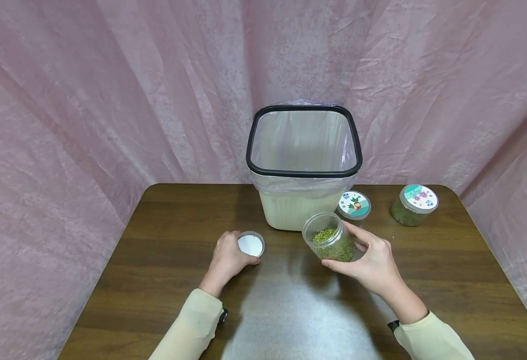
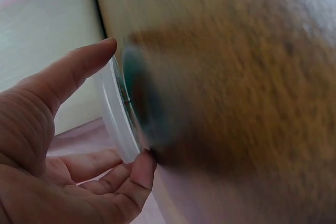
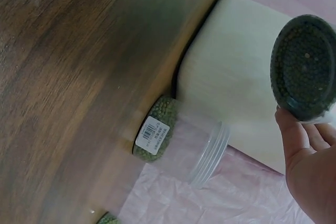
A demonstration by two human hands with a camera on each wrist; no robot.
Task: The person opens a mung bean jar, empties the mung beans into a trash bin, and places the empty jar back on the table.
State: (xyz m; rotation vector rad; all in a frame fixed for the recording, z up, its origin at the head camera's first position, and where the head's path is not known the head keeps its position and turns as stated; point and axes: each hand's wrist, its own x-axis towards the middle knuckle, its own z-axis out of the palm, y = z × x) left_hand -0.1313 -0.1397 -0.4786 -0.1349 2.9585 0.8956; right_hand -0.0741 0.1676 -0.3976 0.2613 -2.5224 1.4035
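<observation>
"Clear plastic in the right hand [image 1: 371,260], yes?"

"Yes. Its thumb and fingers are curled round an open jar [image 1: 338,246], right of centre in the frame, tilted and held up off the tabletop [image 1: 177,260]."

"And the left hand [image 1: 228,257]?"

"Just left of centre. Its fingers pinch a lid [image 1: 250,245] by the edge, white underside up. It's low, but whether it touches the wood, I can't tell."

"How far along would you call it?"

"Opening this one is done, I'd judge, since the lid is off and apart from it. The green beans [image 1: 324,235] lie inside, so the contents look yet to be dealt with."

"And the others?"

"Both closed: the bin-side jar [image 1: 354,205], partly hidden behind the held one, and the far jar [image 1: 411,210], toward the right edge. Those seem untouched work."

"Farther out?"

"Upper middle, a cream bin [image 1: 290,205] with a black rim [image 1: 304,174] and a clear liner [image 1: 306,187]. Pink curtain [image 1: 155,90] fills the background."
</observation>
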